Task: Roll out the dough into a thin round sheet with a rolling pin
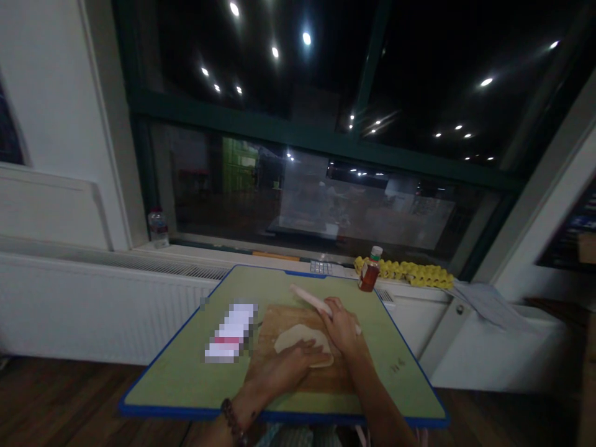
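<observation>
A flat, pale sheet of dough (293, 335) lies on a wooden board (274, 315) at the middle of the green desk. My left hand (291, 366) rests on the dough's near side with its fingers stretched out. Just beyond the dough, my right hand (341, 326) is closed round a light wooden rolling pin (307, 297). The pin slants across the board's far right part, its far end pointing up and to the left. Part of it is hidden under my right hand. A beaded bracelet circles my left wrist.
The green desk (186, 372) has a blue rim. A blurred-out bright rectangular thing (233, 332) lies left of the board. A bottle of red-brown liquid (369, 273) stands at the back right corner. Behind are yellow egg trays (410, 272), a window sill and a clear bottle (158, 230).
</observation>
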A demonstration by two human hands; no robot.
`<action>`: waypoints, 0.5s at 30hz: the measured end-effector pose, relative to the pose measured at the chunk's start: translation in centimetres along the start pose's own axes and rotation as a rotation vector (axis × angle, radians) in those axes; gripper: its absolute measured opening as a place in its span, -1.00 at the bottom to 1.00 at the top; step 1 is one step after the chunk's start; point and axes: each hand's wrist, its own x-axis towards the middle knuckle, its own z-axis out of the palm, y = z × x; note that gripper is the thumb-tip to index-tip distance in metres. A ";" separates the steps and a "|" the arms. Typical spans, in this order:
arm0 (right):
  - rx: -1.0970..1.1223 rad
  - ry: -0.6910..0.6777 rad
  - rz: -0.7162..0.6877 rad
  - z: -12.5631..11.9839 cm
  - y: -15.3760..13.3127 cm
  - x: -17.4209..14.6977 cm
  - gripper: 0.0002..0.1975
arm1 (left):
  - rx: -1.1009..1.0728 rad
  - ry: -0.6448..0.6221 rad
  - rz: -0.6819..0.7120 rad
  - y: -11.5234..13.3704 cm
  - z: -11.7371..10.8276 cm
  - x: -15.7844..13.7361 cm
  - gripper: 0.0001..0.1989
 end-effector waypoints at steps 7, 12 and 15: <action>0.047 -0.005 0.019 0.3 0.2 0.1 -0.70 | 0.015 -0.038 0.124 -2.6 -2.0 -2.2 -0.56; 0.048 -0.066 -0.014 -0.9 -0.4 -0.2 -0.70 | -0.007 0.004 -0.089 -4.0 -2.8 -3.5 -0.44; 0.042 -0.107 -0.064 -0.7 -0.6 -0.3 -0.70 | -0.014 0.002 -0.124 -3.8 -2.8 -3.6 -0.43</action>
